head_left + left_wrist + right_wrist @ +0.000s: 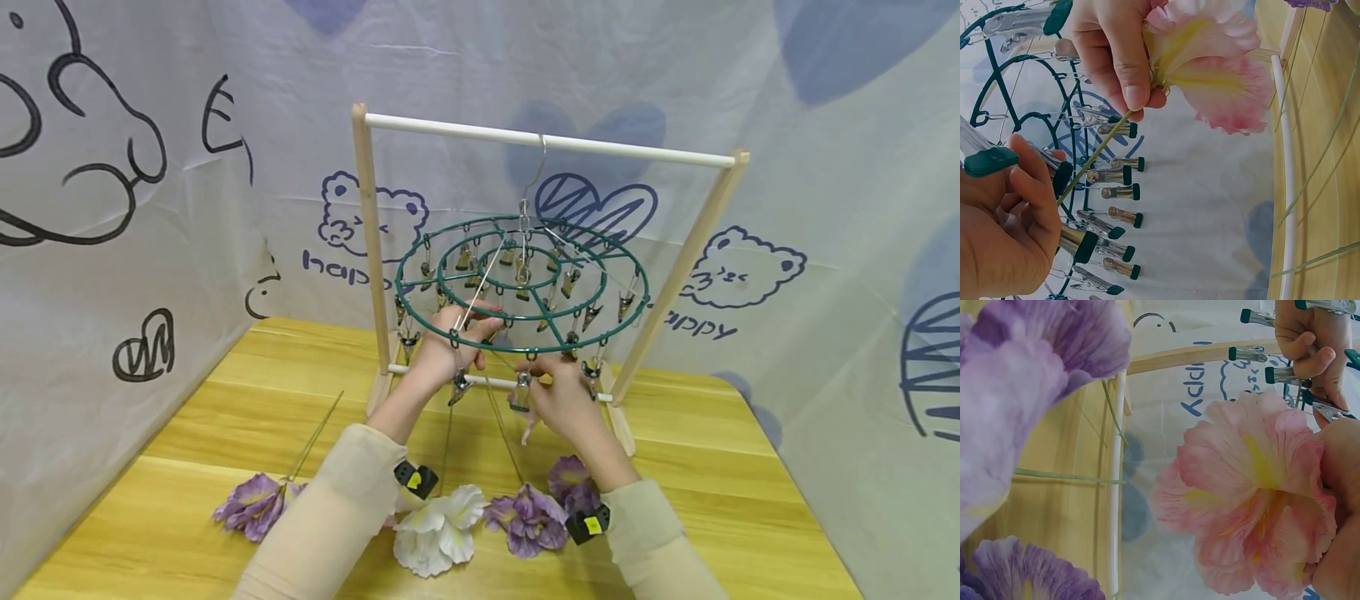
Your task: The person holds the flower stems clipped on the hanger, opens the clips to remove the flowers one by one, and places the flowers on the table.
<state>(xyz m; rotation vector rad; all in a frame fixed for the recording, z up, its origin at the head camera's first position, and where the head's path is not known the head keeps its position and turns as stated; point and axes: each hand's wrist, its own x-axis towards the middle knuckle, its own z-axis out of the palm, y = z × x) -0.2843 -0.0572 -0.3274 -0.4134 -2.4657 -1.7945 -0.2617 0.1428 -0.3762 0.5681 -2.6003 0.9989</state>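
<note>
A green round clip hanger (pixel 551 321) with several metal clips hangs from a white rod. Beneath its rings, my left hand (pixel 450 342) pinches one clip (pixel 1054 169), its fingers curled at the clip's sides. My right hand (pixel 1116 53) pinches the stem of a pink artificial flower (pixel 1216 69) just below the bloom. The flower's thin green stem (pixel 1094 156) runs to the clip at my left fingers, where its end is hidden. From the right wrist view, the pink bloom faces the camera, and my right hand (pixel 1344 506) is partly cut off.
The wooden stand (pixel 367 233) holds the hanger above the yellow table (pixel 720 500). White (pixel 438 533) and purple (pixel 525 521) artificial flowers lie near the front, and another purple flower (pixel 255 504) lies at the left. A lower white rod (pixel 495 382) crosses the stand.
</note>
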